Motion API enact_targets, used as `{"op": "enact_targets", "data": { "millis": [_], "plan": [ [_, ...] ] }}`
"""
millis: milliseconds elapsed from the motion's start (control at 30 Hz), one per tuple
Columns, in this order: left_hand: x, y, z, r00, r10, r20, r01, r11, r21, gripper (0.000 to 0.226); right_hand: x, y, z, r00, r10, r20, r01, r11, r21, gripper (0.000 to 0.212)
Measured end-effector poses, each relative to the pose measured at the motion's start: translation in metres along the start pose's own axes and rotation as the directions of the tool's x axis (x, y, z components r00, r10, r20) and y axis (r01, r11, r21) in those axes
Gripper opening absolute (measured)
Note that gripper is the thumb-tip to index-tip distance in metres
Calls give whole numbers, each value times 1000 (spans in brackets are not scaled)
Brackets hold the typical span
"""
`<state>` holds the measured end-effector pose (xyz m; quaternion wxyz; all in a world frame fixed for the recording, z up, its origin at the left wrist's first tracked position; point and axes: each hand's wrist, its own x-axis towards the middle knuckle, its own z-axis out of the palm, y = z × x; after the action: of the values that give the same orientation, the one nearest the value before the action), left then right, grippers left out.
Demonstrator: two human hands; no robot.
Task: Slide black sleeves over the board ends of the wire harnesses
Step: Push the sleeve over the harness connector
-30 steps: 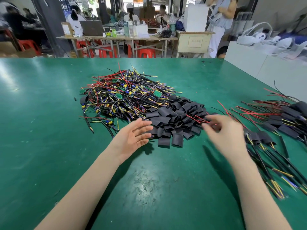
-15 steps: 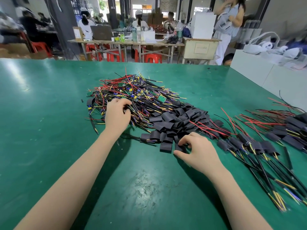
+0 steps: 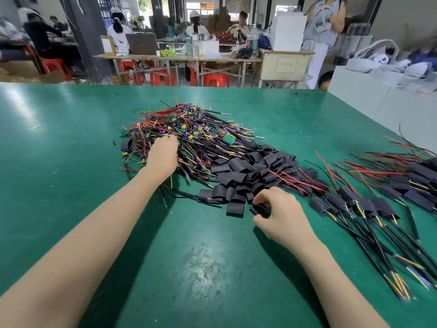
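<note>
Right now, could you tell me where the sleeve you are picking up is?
In the head view, the black sleeve is pinched in the right hand, right of centre at the near edge of the loose sleeve pile on the green table.

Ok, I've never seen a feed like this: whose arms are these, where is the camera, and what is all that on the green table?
There is no machine: a person works with bare hands, filmed by a camera worn on their head, looking forward and down. On the green table lies a tangled pile of wire harnesses with small green boards, and beside it a heap of loose black sleeves. Further right lie finished harnesses, already sleeved. The left hand reaches into the pile, fingers curled among the wires. The right hand pinches one black sleeve at the heap's near edge.
</note>
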<state>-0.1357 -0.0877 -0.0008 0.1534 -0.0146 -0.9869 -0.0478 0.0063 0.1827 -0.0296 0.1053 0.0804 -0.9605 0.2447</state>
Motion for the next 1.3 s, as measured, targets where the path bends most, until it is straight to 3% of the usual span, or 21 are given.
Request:
{"op": "enact_targets", "data": {
  "millis": [167,300,467,567,633,733,800,1033,1167,1300],
  "plan": [
    [8,-6,-10,990,-95,103,109,985,-134,14,0,-1,2,1000,11,-4,-11,999,-36,28],
    [15,-6,-20,970,-110,219,136,985,-108,15,0,-2,1,999,35,-10,-35,999,2,28],
    [26,-3,-25,999,46,29,-44,996,-83,30,-1,-5,1,999,33,-17,-33,999,30,28],
    [30,4,-11,970,199,140,-214,971,106,49,0,-4,2,999,29,-18,-29,999,25,27],
    [30,10,1,974,176,145,-198,969,151,50,0,-3,2,999,29,-23,-29,999,23,26],
    [27,13,9,988,146,-55,-135,977,168,39,0,-3,1,999,22,-27,-21,999,28,26],
    [27,12,9,987,141,-82,-125,978,169,35,1,-2,1,1000,12,-23,-11,1000,29,28],
    [18,10,5,961,225,-161,-232,972,-24,23,0,-3,6,1000,15,-14,-14,1000,23,24],
    [-3,5,0,951,115,-286,-201,935,-292,25,1,1,4,998,64,-4,-64,998,9,41],
    [-39,-2,-18,898,-92,-431,-178,819,-545,21,2,1,5,989,142,-32,-141,990,13,48]
  ]
}}
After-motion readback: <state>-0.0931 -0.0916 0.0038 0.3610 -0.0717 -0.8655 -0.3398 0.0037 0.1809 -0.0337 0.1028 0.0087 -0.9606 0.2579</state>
